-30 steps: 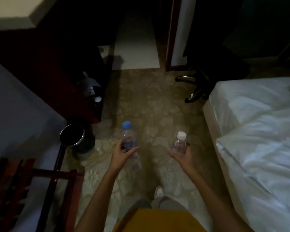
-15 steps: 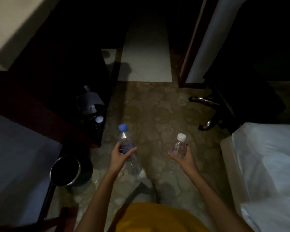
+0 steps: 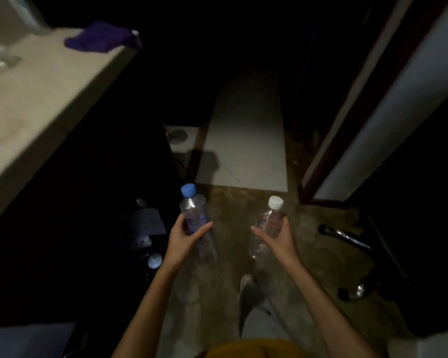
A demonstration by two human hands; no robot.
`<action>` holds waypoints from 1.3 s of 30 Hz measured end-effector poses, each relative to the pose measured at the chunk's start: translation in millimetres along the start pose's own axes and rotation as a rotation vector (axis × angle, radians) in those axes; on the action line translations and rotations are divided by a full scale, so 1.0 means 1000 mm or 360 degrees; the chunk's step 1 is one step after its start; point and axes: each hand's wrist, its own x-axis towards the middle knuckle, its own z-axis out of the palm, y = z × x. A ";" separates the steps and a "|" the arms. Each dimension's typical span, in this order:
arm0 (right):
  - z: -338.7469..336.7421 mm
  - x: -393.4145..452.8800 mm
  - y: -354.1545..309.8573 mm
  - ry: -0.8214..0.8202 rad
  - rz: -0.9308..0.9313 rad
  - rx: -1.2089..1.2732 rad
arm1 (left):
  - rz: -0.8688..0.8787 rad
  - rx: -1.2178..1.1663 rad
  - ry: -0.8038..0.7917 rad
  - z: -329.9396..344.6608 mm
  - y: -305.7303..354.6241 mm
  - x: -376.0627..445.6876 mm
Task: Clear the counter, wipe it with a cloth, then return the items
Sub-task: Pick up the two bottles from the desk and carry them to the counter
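Since the earlier frames the view has lifted and turned left, so the pale counter [image 3: 44, 99] with a purple cloth [image 3: 101, 38] on its far corner is now in sight, and the bed is gone. The left hand [image 3: 185, 239] grips the blue-capped bottle [image 3: 193, 215] around its middle; the right hand [image 3: 276, 239] grips the white-capped bottle [image 3: 268, 226] the same way, both over the floor. They look like thin clear plastic, probably light and easy to dent, so the ribbed middle seems the best hold.
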 end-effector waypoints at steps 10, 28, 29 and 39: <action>0.160 0.242 -0.268 -0.0755 -0.0541 0.0082 | 0.0438 -0.0084 0.0676 -0.087 0.194 0.192; 0.554 0.381 -0.583 -0.1472 -0.1424 -0.0015 | 0.0622 0.0229 0.1420 -0.370 0.368 0.421; 0.570 0.386 -0.590 -0.1528 -0.1436 -0.0059 | 0.0577 0.0279 0.1429 -0.380 0.365 0.432; 0.666 0.412 -0.590 -0.2020 -0.1469 -0.0079 | 0.0363 0.0342 0.1723 -0.416 0.337 0.491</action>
